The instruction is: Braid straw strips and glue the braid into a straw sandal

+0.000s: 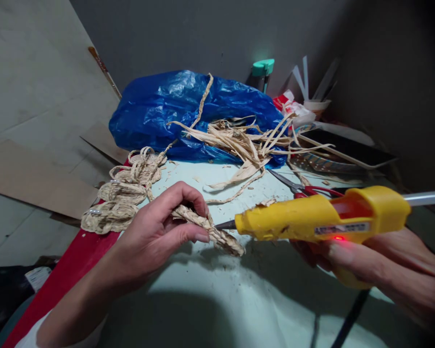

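Observation:
My left hand (166,224) pinches a braided piece of dried plant fibre (221,237) between thumb and fingers, above the table. Wrapped round the handle of a yellow hot glue gun (286,220) is my right hand (377,261). A red light glows on the gun's side, and a clear glue stick (427,198) juts from its back. The gun's dark nozzle (226,225) points left and meets the braid, or comes very close to it. Coiled bundles of braided cord (125,191) lie beyond my left wrist.
A blue plastic bag (155,111) with loose dry fibre strips (239,140) lies against the grey wall. Red-handled scissors (315,190) rest behind the glue gun. A tablet-like dark panel (351,147) sits at the right back. Fibre scraps dot the pale green tabletop (217,299).

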Available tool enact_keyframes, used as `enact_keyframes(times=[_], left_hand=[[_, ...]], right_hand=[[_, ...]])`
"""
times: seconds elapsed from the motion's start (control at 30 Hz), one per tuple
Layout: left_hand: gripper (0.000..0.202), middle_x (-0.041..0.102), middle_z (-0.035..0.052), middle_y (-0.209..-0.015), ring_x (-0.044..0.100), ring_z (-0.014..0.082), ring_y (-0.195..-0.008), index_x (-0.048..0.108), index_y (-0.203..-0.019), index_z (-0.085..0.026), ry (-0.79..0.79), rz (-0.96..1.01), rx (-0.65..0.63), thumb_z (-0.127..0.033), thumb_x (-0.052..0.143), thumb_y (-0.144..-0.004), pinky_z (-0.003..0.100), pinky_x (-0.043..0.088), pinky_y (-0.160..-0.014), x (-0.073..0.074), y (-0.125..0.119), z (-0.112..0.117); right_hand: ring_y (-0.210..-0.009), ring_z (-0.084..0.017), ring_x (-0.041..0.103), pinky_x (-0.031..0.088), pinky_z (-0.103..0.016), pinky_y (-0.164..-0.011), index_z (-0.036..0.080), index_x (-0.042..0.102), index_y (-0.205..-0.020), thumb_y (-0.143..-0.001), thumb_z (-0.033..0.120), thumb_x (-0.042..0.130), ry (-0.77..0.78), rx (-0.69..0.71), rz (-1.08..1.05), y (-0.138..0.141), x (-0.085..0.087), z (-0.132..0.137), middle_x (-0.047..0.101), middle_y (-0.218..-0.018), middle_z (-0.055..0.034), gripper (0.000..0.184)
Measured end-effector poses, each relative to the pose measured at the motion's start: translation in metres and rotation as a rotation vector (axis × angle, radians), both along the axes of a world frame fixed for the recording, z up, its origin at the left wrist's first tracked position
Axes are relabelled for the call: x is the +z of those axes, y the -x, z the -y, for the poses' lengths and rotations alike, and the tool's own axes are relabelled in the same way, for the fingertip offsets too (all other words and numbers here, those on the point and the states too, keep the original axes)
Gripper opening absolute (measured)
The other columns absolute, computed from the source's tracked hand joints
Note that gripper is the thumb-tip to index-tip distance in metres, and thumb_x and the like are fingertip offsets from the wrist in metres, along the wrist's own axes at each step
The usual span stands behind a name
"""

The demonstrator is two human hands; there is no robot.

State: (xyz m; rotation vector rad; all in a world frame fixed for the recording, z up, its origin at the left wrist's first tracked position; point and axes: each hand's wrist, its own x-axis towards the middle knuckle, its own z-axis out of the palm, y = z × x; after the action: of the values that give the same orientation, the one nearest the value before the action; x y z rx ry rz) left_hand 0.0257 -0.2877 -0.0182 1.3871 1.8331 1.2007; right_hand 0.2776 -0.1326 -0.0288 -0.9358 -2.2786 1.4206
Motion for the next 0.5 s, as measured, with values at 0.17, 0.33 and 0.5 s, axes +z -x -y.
enact_keyframes(times=[0.17, 0.33, 0.5], left_hand=[[0.014, 0.06, -0.0024, -0.087, 0.057, 0.0132, -0.083, 0.06, -0.085, -0.023, -0.018, 0.008, -0.005, -0.021, 0.072, -0.079, 0.019, 0.047, -0.068, 0.0009, -0.0008, -0.0002], [0.014, 0.06, -0.0031, -0.087, 0.057, 0.0123, -0.083, 0.06, -0.085, -0.024, -0.039, -0.001, 0.011, -0.02, 0.072, -0.079, 0.018, 0.046, -0.066, 0.0012, 0.0008, 0.001], [0.013, 0.06, -0.0039, -0.089, 0.056, 0.0115, -0.084, 0.06, -0.087, -0.025, -0.049, -0.005, 0.009, -0.02, 0.071, -0.081, 0.017, 0.047, -0.068, 0.0008, 0.0028, 0.0022]], right_hand=[[-0.076, -0.026, 0.068, 0.052, -0.026, -0.052, 0.028, 0.076, -0.078, -0.075, 0.052, 0.07, 0.012, -0.005, -0.031, 0.0011, -0.0002, -0.001, 0.07, -0.065, -0.0013, 0.025], [-0.073, -0.026, 0.068, 0.052, -0.026, -0.051, 0.029, 0.077, -0.076, -0.075, 0.052, 0.07, -0.001, -0.016, -0.027, 0.0034, 0.0043, 0.0019, 0.071, -0.065, -0.0013, 0.024], [-0.066, -0.022, 0.066, 0.055, -0.027, -0.063, 0.028, 0.076, -0.072, -0.077, 0.053, 0.068, -0.081, -0.002, -0.055, 0.0064, 0.0025, 0.0011, 0.071, -0.065, -0.0005, 0.027]])
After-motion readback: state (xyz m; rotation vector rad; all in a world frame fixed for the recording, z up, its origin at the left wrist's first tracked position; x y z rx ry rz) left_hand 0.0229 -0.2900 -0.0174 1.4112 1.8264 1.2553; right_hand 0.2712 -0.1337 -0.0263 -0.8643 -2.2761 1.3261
